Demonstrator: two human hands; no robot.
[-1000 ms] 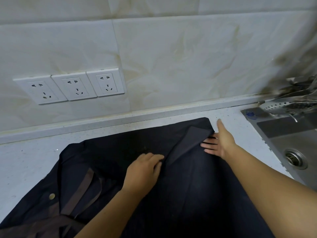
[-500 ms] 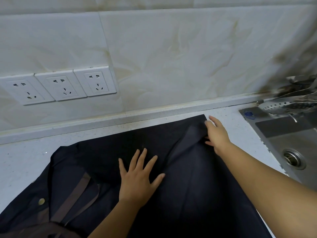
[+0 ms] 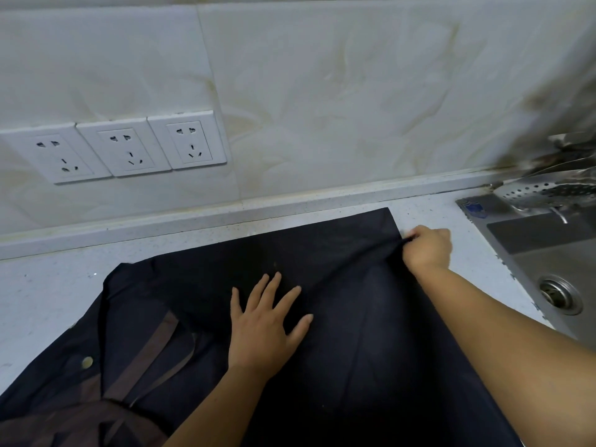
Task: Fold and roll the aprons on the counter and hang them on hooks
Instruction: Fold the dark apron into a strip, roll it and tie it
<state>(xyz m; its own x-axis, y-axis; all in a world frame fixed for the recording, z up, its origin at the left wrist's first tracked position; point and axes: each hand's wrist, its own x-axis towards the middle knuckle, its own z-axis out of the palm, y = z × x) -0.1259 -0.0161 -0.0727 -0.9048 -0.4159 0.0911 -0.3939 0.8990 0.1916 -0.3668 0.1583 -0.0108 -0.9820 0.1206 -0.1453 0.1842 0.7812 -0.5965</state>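
Observation:
A dark navy apron [image 3: 354,350] lies spread over the white counter [image 3: 45,291], with brown straps [image 3: 151,359] and a metal snap [image 3: 87,361] at its lower left. My left hand [image 3: 264,321] rests flat on the middle of the cloth, fingers apart. My right hand [image 3: 427,246] is closed on the apron's right edge near its far corner, pinching the fabric and pulling it taut. No hooks are in view.
A steel sink [image 3: 548,259] with a drain [image 3: 561,293] sits at the right, a perforated metal strainer [image 3: 548,191] at its back. Three white wall sockets [image 3: 125,150] are set in the tiled wall behind the counter.
The folded-over flap near the far right corner has been pulled out flat. My right hand moved right and closed on the edge. My left hand opened and now lies flat on the cloth.

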